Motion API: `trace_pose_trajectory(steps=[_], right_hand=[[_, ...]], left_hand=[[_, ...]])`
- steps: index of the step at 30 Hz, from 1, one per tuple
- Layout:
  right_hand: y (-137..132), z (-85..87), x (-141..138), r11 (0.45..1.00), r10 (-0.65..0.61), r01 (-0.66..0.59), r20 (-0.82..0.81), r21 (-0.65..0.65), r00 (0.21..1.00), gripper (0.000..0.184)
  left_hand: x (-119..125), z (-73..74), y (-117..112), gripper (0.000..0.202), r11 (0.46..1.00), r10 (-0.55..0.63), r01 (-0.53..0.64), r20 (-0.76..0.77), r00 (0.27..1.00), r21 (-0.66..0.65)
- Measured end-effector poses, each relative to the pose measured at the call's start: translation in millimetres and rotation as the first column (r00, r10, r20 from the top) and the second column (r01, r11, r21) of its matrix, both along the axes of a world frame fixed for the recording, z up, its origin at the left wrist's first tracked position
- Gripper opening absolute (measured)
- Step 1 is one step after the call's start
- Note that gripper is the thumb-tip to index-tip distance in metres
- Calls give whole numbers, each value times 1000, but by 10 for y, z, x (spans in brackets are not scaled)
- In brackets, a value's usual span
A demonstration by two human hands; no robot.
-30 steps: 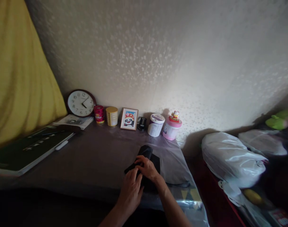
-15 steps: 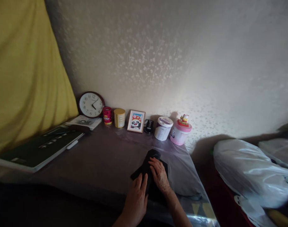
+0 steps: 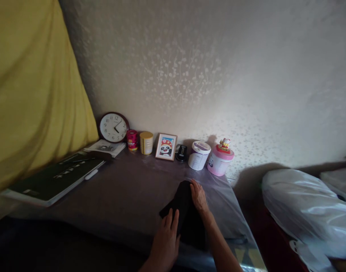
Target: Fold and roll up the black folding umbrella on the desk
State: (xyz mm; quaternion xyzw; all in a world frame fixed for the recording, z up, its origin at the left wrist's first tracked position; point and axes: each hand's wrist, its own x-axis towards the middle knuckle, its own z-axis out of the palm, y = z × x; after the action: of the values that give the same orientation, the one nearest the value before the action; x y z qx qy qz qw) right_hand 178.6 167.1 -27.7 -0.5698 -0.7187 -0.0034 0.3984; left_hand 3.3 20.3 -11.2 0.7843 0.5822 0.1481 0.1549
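Note:
A piece of black cloth (image 3: pixel 183 200), folded into a long shape with a corner poking out to the left, lies on the grey-brown tablecloth (image 3: pixel 127 189) near the table's front right. My left hand (image 3: pixel 167 234) rests on its near left part, fingers stretched out and slightly apart. At the cloth's far right edge is my right hand (image 3: pixel 199 195), its fingers stretched along the edge and touching it. The fingertips' undersides are hidden, and the near end of the cloth fades into shadow.
Along the wall stand a clock (image 3: pixel 114 127), a pink can (image 3: pixel 132 140), a yellow-lidded can (image 3: pixel 146 143), a framed panda picture (image 3: pixel 166 146), a small black object (image 3: pixel 181 153), a white tub (image 3: pixel 199 155) and a pink-lidded tub (image 3: pixel 220 160) bearing a figurine. A green board (image 3: pixel 56 179) lies left; white plastic bags (image 3: pixel 303 204) sit right.
My right hand has slid from the middle of the black cloth to its far right edge, uncovering a smoother top. My left hand stays on the near left part. The view has shifted slightly.

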Motion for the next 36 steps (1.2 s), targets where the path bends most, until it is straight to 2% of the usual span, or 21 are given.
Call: trace_pose_trajectory(steps=[2, 4, 7, 10, 12, 15, 18, 21, 27, 36], right_hand=[[-215, 32, -79, 997, 51, -50, -17, 63, 999, 36], [-401, 33, -192, 980, 184, -185, 22, 71, 983, 31], [-474, 14, -334, 967, 251, -254, 70, 36, 966, 30], [-342, 38, -298, 989, 149, -149, -46, 9, 988, 31], [-270, 82, -143, 996, 1, -24, -245, -91, 969, 30], [-326, 135, 207, 946, -258, 119, -478, -302, 840, 31], [-528, 131, 498, 896, -371, 142, -534, -421, 760, 29], [-710, 90, 585, 854, -405, 52, -599, -517, 691, 28], [-808, 53, 417, 821, -394, -110, -696, -560, 600, 35], [-852, 126, 209, 827, -357, -121, -679, -549, 642, 41]], left_hand=[[-3, -50, -4, 66, 999, 6, -6, 4, 1000, 40], [-6, -84, -3, 66, 998, 7, -7, 3, 1000, 70], [-14, -75, 4, 65, 998, 0, 1, -20, 1000, 55], [-34, -36, 1, 69, 999, -20, 22, -46, 999, 27], [-51, -31, -7, 73, 999, -34, 36, -49, 998, 36], [-74, -72, -11, 75, 996, -45, 47, -29, 999, 79], [-86, -139, -5, 72, 991, -53, 54, -6, 999, 121], [-92, -180, 0, 70, 988, -55, 53, 9, 998, 148], [-102, -164, -8, 69, 988, -42, 39, 18, 999, 153], [-111, -181, -12, 69, 979, -62, 53, 43, 997, 195]])
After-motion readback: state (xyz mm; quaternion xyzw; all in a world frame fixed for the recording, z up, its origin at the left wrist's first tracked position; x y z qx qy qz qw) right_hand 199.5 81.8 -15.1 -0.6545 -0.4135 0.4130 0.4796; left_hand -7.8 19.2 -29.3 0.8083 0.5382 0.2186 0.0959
